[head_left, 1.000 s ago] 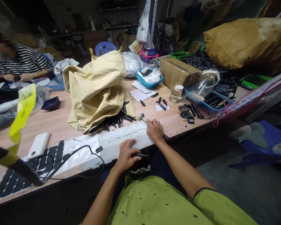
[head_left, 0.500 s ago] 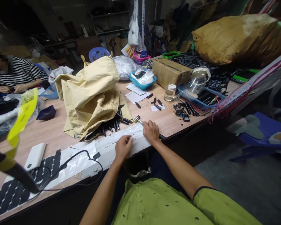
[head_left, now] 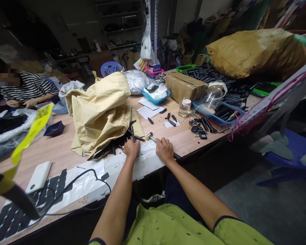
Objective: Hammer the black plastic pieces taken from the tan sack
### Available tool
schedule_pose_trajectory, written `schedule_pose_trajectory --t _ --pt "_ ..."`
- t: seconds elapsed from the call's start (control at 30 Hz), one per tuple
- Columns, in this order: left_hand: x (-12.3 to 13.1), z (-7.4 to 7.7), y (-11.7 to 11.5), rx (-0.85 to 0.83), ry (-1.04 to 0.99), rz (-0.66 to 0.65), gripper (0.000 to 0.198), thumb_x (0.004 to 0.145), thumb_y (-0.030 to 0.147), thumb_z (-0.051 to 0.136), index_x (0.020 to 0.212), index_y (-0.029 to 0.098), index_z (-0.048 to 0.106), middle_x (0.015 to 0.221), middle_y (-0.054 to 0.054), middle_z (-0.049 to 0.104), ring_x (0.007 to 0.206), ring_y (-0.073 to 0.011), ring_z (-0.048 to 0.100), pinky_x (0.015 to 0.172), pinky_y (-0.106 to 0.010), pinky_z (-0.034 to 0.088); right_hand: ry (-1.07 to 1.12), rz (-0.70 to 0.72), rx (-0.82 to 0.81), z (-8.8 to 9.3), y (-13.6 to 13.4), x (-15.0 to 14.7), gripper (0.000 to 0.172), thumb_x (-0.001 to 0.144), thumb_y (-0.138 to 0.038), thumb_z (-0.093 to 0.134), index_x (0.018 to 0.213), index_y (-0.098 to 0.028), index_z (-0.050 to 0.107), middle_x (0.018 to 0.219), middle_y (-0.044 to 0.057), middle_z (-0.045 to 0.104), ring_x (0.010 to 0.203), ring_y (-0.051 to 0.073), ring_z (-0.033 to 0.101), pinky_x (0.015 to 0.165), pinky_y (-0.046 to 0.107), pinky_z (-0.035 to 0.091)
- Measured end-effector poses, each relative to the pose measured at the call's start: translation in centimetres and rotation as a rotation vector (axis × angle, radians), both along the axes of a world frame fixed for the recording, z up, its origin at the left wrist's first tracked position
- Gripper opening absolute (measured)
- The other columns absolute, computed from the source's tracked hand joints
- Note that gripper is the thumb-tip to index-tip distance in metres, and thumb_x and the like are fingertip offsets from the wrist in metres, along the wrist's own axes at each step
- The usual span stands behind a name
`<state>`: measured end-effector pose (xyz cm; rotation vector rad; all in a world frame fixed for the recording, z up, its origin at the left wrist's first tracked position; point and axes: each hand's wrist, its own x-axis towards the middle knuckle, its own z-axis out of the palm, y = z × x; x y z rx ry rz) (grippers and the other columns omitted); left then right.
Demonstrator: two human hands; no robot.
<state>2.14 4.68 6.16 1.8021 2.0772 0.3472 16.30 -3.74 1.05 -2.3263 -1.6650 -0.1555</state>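
My right hand (head_left: 165,150) is wrapped round the shaft of a small hammer (head_left: 153,138). Its metal head points away from me, and the black handle end comes out below my palm. My left hand (head_left: 131,149) is at the edge of a pile of slim black tapered pieces (head_left: 114,147), its fingers curled down; what they grip there is hidden. The pieces spill from the mouth of a cream cloth sack (head_left: 99,109). Under my hands lies a white taped strip (head_left: 148,156) along the table's front edge.
Loose black pieces (head_left: 171,122), a lidded jar (head_left: 185,107), keys (head_left: 193,127) and a blue tray (head_left: 216,117) lie to the right. A cardboard box (head_left: 185,86) stands behind. On the left are a white power bank (head_left: 39,177), a black cable (head_left: 91,169) and a seated person (head_left: 28,88).
My left hand has moved forward from the white strip to the black pieces by the sack. My right hand keeps hold of the hammer in about the same place. The view has tilted slightly.
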Motion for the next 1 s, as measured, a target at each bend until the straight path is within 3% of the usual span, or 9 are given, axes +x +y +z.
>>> schedule_pose_trajectory --t 0.13,0.3,0.4,0.6,0.7,0.83,1.0 --pt "-2.6 -0.4 -1.9 -0.005 0.030 -0.049 0.017 0.078 0.030 0.065 0.091 0.021 0.072 0.100 -0.014 0.077 0.099 -0.0354 0.070 0.079 -0.040 0.050 0.010 0.004 -0.010 0.2 0.0 0.0 0.034 0.098 -0.020 0.047 0.124 -0.025 0.067 0.103 0.011 0.062 0.096 0.024 0.050 0.075 0.032 0.035" --pt "-7.5 -2.6 -4.1 0.123 -0.117 -0.407 0.010 0.074 0.023 0.067 0.084 0.024 0.069 0.086 -0.003 0.071 0.086 -0.0241 0.066 0.079 -0.034 0.049 0.013 0.005 -0.021 0.3 -0.2 0.2 0.034 0.098 -0.021 0.046 0.124 -0.024 0.067 0.104 0.011 0.061 0.096 0.024 0.049 0.075 0.032 0.035" --pt "-8.9 -4.0 -4.7 0.200 -0.252 -0.525 0.011 0.078 0.026 0.067 0.088 0.024 0.072 0.087 -0.002 0.068 0.086 -0.0224 0.063 0.081 -0.034 0.050 0.006 0.006 -0.018 0.3 -0.3 0.4 0.034 0.098 -0.022 0.046 0.125 -0.023 0.067 0.104 0.011 0.061 0.096 0.024 0.049 0.076 0.031 0.035" --pt "-8.5 -4.9 -4.6 0.183 -0.291 -0.503 0.013 0.080 0.027 0.073 0.093 0.026 0.075 0.088 -0.002 0.067 0.092 -0.0226 0.061 0.085 -0.035 0.049 0.101 0.000 -0.032 1.1 -0.3 1.3 0.036 0.097 -0.020 0.048 0.126 -0.025 0.069 0.102 0.010 0.064 0.096 0.024 0.054 0.074 0.030 0.040" --pt "-8.2 -4.8 -4.6 0.148 -0.299 -0.478 0.014 0.080 0.024 0.074 0.094 0.026 0.076 0.091 -0.002 0.068 0.094 -0.0222 0.062 0.086 -0.034 0.048 0.214 0.043 0.059 1.5 -1.1 1.0 0.040 0.097 -0.018 0.046 0.130 -0.025 0.068 0.102 0.009 0.067 0.096 0.022 0.059 0.078 0.029 0.046" --pt "-7.7 -4.7 -4.7 0.118 -0.301 -0.436 0.016 0.078 0.022 0.076 0.094 0.026 0.077 0.093 -0.002 0.069 0.095 -0.0228 0.063 0.087 -0.035 0.048 0.386 0.270 0.197 1.5 -3.5 -1.0 0.042 0.098 -0.020 0.042 0.133 -0.026 0.066 0.114 0.007 0.069 0.104 0.020 0.063 0.090 0.029 0.052" --pt "-7.0 -4.1 -4.8 0.099 -0.284 -0.380 0.013 0.076 0.020 0.076 0.088 0.024 0.075 0.094 -0.002 0.069 0.096 -0.0231 0.063 0.084 -0.034 0.047 0.433 0.469 0.160 1.6 -5.7 -3.9 0.044 0.098 -0.019 0.044 0.135 -0.027 0.065 0.108 0.005 0.071 0.101 0.017 0.067 0.090 0.026 0.054"
